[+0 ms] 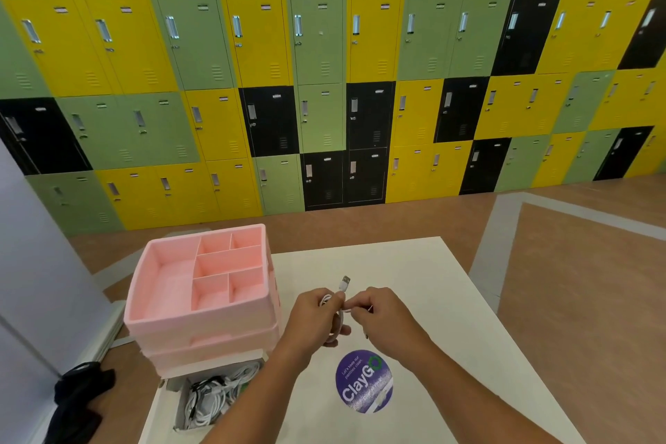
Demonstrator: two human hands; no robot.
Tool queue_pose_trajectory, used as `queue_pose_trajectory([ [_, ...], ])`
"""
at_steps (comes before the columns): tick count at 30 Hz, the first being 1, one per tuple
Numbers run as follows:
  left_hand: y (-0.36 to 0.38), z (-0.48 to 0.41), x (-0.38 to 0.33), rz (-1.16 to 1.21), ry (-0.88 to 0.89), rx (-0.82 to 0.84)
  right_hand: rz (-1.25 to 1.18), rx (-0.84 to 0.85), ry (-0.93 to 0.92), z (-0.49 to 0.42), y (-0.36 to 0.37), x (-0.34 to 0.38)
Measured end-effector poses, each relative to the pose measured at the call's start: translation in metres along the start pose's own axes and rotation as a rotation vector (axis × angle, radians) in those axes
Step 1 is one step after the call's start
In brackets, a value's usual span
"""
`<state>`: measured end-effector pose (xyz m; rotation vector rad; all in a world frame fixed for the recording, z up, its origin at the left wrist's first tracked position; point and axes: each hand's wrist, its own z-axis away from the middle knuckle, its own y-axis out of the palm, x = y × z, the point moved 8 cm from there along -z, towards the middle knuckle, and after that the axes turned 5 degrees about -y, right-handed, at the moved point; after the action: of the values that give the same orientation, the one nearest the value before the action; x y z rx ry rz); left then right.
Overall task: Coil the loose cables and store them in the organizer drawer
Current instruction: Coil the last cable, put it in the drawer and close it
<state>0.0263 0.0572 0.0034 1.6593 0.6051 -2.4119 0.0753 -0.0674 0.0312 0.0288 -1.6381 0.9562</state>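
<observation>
At the table (436,296), beside the pink organizer (141,303), we are mid-coil.
Our left hand (312,321) grips the looped white cable (340,321), our right hand (386,314) pinches what seems its loose tail; we should wrap evenly, plug (345,282) free.

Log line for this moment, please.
step: coiling cable | left hand: holds loops | right hand: pinches cable | organizer: left of hands | box: more cables inside

A white worktop (414,263) fills the lower middle. A pink organizer (201,323) stands at its left edge. A purple sticker (364,381) lies lower centre.
</observation>
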Motion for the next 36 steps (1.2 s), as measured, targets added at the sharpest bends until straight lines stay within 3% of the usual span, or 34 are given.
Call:
queue_pose_trajectory([
  [7, -0.007, -0.003, 0.0, -0.03, 0.051, -0.073, 0.064, -0.082, 0.006, -0.003, -0.012, -0.002],
  [14, 0.002, 0.006, -0.006, 0.018, 0.125, 0.059, 0.009, -0.181, 0.029, -0.003, -0.022, -0.008],
  [21, 0.012, 0.019, -0.029, -0.045, 0.298, 0.165, -0.541, -0.201, 0.181, -0.002, -0.014, -0.025],
  [30, -0.005, 0.009, -0.035, -0.115, 0.413, -0.038, -1.083, 0.026, 0.392, 0.008, 0.021, -0.029],
  [32, -0.007, 0.007, -0.033, -0.091, 0.397, -0.059, -0.951, 0.03, 0.361, 0.006, 0.02, -0.031],
  [36, -0.009, 0.003, -0.027, -0.111, 0.354, -0.085, -0.403, -0.024, 0.203, 0.001, 0.003, -0.026],
])
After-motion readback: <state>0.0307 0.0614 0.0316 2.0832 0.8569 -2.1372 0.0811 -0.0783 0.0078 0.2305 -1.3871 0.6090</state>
